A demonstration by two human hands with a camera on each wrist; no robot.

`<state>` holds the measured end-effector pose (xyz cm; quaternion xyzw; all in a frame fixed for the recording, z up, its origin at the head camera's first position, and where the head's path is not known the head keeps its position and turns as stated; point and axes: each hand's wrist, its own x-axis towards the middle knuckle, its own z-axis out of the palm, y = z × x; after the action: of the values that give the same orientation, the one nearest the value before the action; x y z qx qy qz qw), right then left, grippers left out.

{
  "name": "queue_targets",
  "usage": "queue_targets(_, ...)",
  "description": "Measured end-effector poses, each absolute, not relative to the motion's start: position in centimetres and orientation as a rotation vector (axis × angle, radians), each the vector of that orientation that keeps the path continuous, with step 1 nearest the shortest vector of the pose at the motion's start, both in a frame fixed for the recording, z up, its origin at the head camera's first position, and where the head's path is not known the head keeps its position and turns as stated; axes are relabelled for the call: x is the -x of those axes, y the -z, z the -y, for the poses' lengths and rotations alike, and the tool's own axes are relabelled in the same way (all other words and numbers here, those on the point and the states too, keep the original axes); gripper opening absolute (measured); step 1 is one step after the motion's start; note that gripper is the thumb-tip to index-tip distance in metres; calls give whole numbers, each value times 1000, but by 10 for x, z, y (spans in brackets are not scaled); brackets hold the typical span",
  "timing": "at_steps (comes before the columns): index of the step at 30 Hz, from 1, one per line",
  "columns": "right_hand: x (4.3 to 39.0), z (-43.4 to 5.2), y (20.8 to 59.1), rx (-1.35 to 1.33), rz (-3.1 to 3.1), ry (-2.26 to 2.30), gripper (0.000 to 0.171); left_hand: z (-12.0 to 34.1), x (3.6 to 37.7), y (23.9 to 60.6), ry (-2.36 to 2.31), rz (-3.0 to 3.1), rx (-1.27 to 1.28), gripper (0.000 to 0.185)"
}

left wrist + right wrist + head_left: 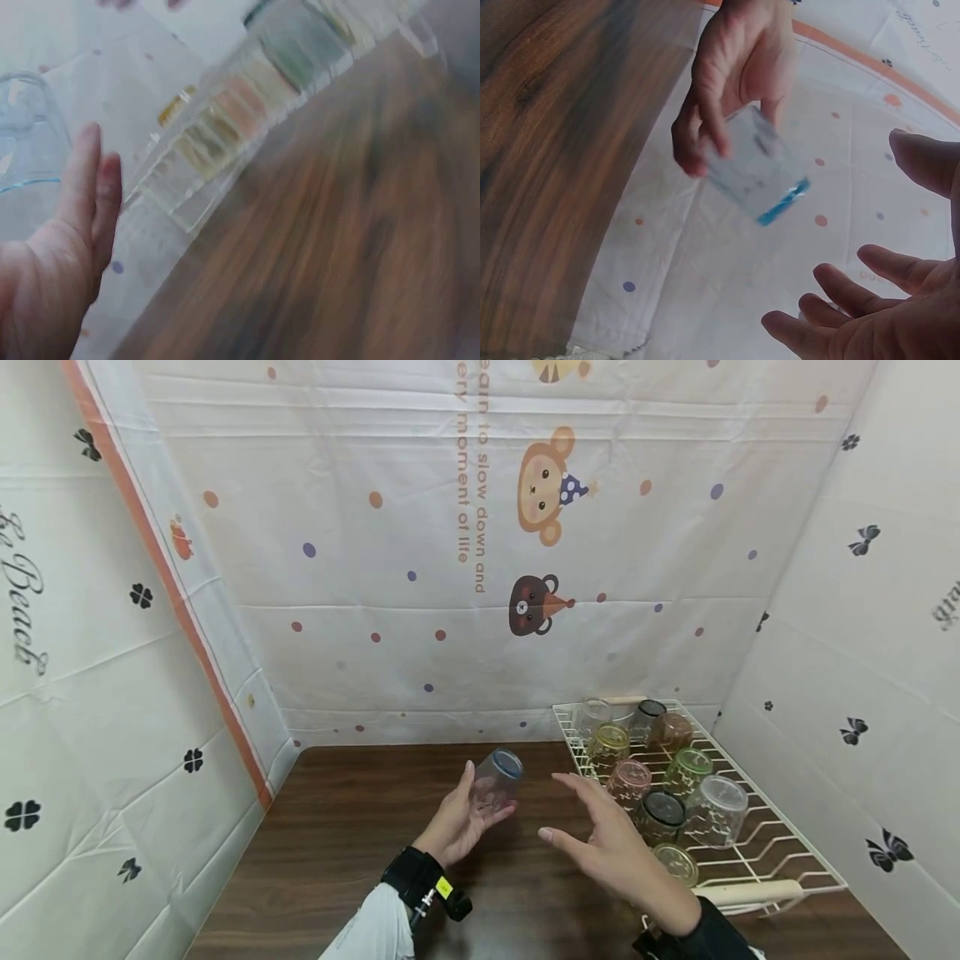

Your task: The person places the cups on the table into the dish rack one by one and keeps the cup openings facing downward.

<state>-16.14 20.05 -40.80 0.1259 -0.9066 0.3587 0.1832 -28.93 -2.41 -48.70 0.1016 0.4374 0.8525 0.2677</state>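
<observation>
My left hand (456,825) holds a clear drinking glass (495,782) with a blue end, its thumb on one side and fingers under the other. The glass tilts, blue end up and to the right, above the table. In the right wrist view the same glass (750,169) shows its blue edge pointing away from the left hand (739,67). Spread and holding nothing, my right hand (611,847) hovers to the right of the glass, beside the rack. The left wrist view catches only part of the glass (26,135), at its left edge.
A white wire rack (750,893) with wooden handles stands at the right, carrying several tinted and clear glasses, among them a green one (688,768) and a pink one (630,777). The brown wooden table (337,860) meets printed white sheets (360,677) at the back and sides.
</observation>
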Motion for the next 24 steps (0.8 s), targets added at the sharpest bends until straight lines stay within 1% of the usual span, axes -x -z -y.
queue_targets(6, 164, -196, 413, -388, 2552, -1017, 72, 29, 278, 485, -2344, -891, -189, 78)
queue_targets(14, 169, -189, 409, -461, 2523, -1017, 71, 27, 271, 480, -2333, -800, -200, 72)
queue_targets(19, 173, -184, 406, -501, 2496, -1002, 73, 24, 266, 477, -2316, -792, -230, 72)
queue_targets(24, 180, -178, 403, -573, 2474, -975, 70, 19, 259, 479, -2283, -802, -276, 72)
